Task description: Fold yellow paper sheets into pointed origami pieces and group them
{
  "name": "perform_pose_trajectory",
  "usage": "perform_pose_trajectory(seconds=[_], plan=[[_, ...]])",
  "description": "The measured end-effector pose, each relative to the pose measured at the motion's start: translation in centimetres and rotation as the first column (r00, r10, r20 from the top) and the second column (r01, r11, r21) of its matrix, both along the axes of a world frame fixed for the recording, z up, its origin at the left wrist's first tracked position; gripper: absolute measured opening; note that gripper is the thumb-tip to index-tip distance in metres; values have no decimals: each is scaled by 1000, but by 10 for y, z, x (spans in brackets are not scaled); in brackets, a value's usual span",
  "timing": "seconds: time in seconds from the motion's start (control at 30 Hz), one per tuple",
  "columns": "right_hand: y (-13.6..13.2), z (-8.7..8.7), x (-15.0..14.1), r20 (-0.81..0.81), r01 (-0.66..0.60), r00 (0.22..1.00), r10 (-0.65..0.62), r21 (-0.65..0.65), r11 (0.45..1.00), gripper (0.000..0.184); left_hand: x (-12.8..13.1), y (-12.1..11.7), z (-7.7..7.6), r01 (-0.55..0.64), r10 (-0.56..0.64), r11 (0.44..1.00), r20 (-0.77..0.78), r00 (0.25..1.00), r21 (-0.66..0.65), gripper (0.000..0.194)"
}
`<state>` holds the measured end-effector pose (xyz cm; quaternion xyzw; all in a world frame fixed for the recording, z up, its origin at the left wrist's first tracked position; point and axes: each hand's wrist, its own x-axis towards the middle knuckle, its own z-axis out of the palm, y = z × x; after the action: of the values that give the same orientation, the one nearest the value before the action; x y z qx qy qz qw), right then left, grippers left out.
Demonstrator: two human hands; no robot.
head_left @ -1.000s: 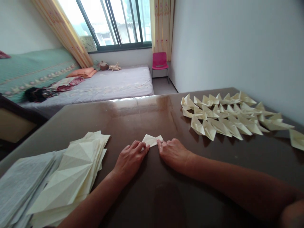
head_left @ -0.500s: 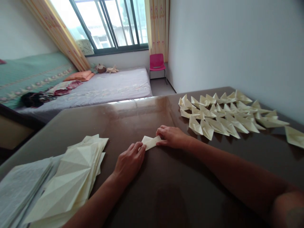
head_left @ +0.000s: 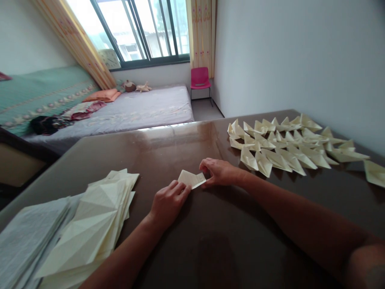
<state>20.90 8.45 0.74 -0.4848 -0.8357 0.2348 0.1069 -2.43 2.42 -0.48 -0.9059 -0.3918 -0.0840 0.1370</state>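
Note:
A small piece of folded cream paper [head_left: 191, 179] lies on the brown table in front of me. My left hand [head_left: 171, 197] presses on its left part, fingers together over the near edge. At the paper's right end is my right hand [head_left: 219, 172], its thumb low beside the corner and its curled fingers apart from the thumb above. Whether the thumb touches the corner is hard to see. Left of my left arm lies a stack of creased cream paper sheets [head_left: 90, 220]. Several folded paper pieces with pointed ends [head_left: 288, 154] stand in rows at the right.
The glossy brown table [head_left: 168, 148] reaches toward a bed [head_left: 162, 102]. Greyish paper sheets [head_left: 36, 228] lie at the far left, partly under the cream stack. One folded piece [head_left: 374, 172] sits apart near the right edge. A pink chair [head_left: 200, 78] stands by the window wall.
My right fingers have spread away from the paper's right end, where they gripped it before. My left hand has shifted slightly right along the paper, and more of its right end shows.

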Motion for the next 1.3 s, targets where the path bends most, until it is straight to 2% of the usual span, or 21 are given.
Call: perform_pose_trajectory(seconds=[0.13,0.27,0.4,0.57,0.7,0.8,0.9,1.07,1.3], plan=[[0,2,2,62,7,998,-5,-30,1000,49,-1,-3,1,35,-35,999,-10,999,37,21],[1,2,1,57,30,998,-26,-74,997,32,0,-2,2,-9,9,1000,19,1000,8,21],[-4,7,-3,100,39,994,-38,-3,999,18,2,2,3,-73,75,997,58,995,-29,23],[-18,18,-9,256,-167,960,115,192,967,19,3,4,2,-92,97,993,80,992,-69,26],[-26,21,-15,401,-314,895,195,256,914,21,4,4,3,-105,111,992,77,991,-72,26],[-30,21,-18,428,-356,876,223,263,897,21,5,3,3,-105,111,992,82,991,-69,27],[-30,21,-18,408,-317,891,202,237,919,20,5,3,2,-108,113,992,88,990,-61,28],[-22,17,-12,268,-162,956,115,161,974,29,6,5,-1,-142,148,987,79,986,-69,32],[-12,0,-14,146,18,989,-31,87,996,16,4,9,-10,-228,244,966,138,960,-122,40]])
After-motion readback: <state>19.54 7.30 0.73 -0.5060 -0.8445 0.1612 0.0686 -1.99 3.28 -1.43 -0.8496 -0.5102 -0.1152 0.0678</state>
